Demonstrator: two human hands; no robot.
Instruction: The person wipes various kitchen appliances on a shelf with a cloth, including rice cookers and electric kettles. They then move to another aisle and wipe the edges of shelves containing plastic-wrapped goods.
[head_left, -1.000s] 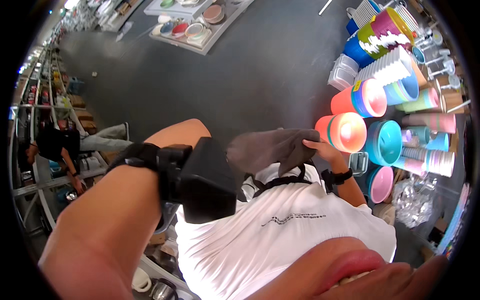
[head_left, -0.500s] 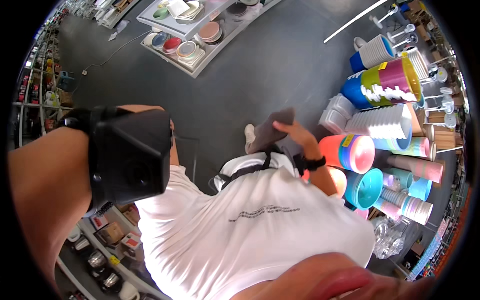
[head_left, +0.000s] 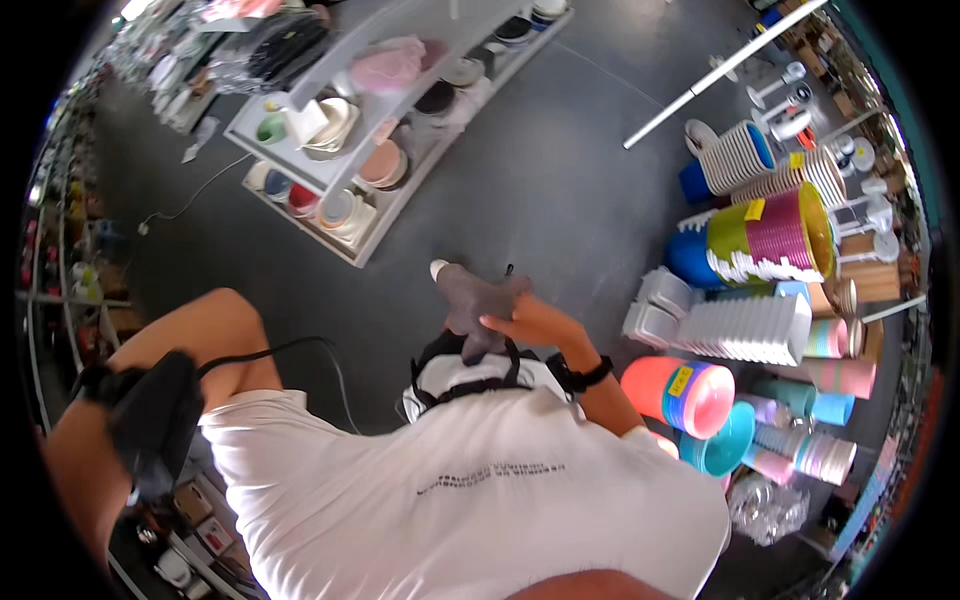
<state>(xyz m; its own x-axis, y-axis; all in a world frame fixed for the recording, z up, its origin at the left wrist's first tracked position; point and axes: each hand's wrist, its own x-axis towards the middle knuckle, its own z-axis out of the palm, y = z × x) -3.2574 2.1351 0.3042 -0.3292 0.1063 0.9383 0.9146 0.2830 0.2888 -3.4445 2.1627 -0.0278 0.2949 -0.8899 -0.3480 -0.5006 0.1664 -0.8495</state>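
Observation:
At the middle, in front of my waist, my right hand (head_left: 525,318) is closed on grey cloth (head_left: 478,305). One finger lies across it, and the rest are partly hidden. Where this cloth ends and my grey trousers begin, I cannot tell. A black band (head_left: 582,375) circles my right wrist. My left arm is bent up at the far left. A black device (head_left: 155,425) is strapped at that wrist, with a black cable (head_left: 290,345) running from it. Past the strap, my left hand (head_left: 82,470) is blurred at the picture's rim, its fingers out of sight.
Ahead on the left stands a low white two-tier shelf (head_left: 368,245) with bowls and plates. Stacked colourful buckets (head_left: 745,235), white baskets (head_left: 740,328) and coral tubs (head_left: 655,388) fill the right side. A white pole (head_left: 700,85) slants across the far right. Boxes (head_left: 195,505) lie behind at lower left.
My right hand has come left and nearer my waist with the grey cloth. The left arm and its device have drawn away to the left. The shelf shows lower in view.

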